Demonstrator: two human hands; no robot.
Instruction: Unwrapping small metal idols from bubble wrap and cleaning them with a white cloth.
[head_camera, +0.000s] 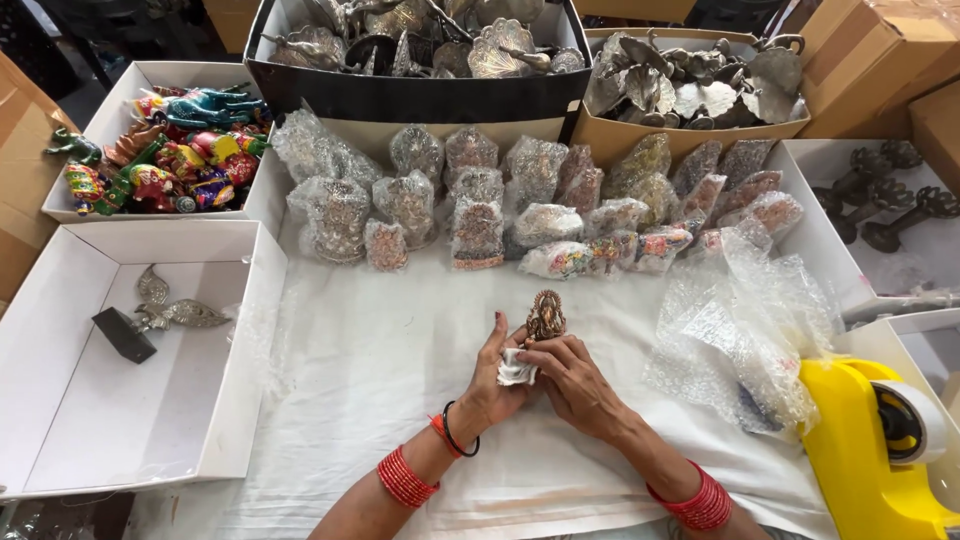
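Hands: left hand (497, 375) and right hand (572, 378) both closed around a small copper figurine (546, 316) and a white cloth (516, 371).
Figurine: upright, above the white-covered bench (380, 370).
Behind: row of bubble-wrapped figurines (476, 215).
Right: yellow tape dispenser (870, 450).

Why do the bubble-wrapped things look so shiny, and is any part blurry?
In the head view, bright even light glints off the wrapped figures and the loose bubble wrap; shadows are soft. The small statue held by the left hand and right hand is sharp; the box edges bend slightly near the corners.
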